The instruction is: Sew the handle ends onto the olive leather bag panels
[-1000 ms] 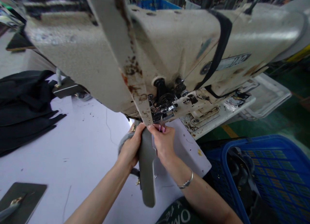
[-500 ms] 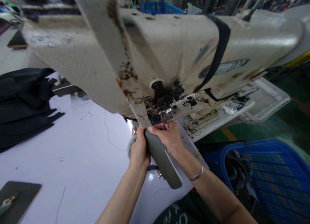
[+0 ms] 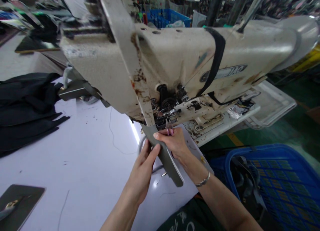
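A long grey-green panel [image 3: 170, 167], flat with a rounded corner, runs from under the sewing machine [image 3: 172, 54] toward me. My left hand [image 3: 143, 169] grips its left edge, thumb on top and fingers beneath. My right hand [image 3: 176, 142] pinches its right edge closer to the needle area. Small pink-handled scissors [image 3: 169, 128] are tucked in that hand, blades pointing up toward the presser parts. A grey cord-like strap [image 3: 142, 144] and a small metal fitting [image 3: 163, 174] show beside the panel. The machine head hides the panel's far end.
Black cloth-like material [image 3: 27, 108] is heaped at the left of the white tabletop [image 3: 95, 164]. Another dark panel [image 3: 22, 204] with a metal fitting lies front left. A blue basket [image 3: 280, 171] with dark pieces stands at right. The machine's pale bar [image 3: 130, 54] slants above my hands.
My left hand has slid toward me along the panel, its thumb now lying on top. The panel has moved slightly farther under the machine. The camera view has shifted.
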A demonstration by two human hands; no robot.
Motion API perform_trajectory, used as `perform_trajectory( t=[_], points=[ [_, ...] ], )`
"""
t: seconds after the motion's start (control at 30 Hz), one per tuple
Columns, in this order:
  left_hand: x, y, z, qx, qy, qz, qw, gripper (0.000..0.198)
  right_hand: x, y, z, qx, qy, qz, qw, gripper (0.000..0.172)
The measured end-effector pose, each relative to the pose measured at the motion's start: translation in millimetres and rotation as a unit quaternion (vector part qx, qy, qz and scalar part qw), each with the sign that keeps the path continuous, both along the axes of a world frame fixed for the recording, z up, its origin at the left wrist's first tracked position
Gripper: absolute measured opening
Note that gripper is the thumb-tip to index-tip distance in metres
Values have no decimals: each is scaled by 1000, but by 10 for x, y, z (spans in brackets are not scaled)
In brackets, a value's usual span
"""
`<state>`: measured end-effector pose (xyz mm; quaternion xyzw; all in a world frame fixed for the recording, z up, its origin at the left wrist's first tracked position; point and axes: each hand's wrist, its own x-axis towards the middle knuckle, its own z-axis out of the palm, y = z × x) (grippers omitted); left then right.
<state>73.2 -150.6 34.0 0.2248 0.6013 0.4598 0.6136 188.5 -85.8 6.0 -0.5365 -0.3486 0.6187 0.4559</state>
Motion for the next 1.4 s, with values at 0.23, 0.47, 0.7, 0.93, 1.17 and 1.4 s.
perform_trajectory(
  t=[0.23,0.47,0.7,0.93,1.17,1.4],
  points=[
    [-444,-436,-185,142,370,158,904,41,-26,-44,-7,-44,77,-15,996,28],
    [-118,-18,-645,51,33,-42,997,82,-36,-59,-118,31,13,-25,999,26],
    [2,56,-639,19,21,38,999,60,47,-80,-138,82,-67,-1,994,16],
    [-183,67,-844,30,58,8,998,64,274,-138,-132,34,-74,22,996,35],
    [-191,71,-824,32,86,9,996,66,420,-48,-91,49,-42,94,993,23],
    [-128,64,-713,20,38,0,999,63,414,5,63,-32,21,97,995,34]
  ],
)
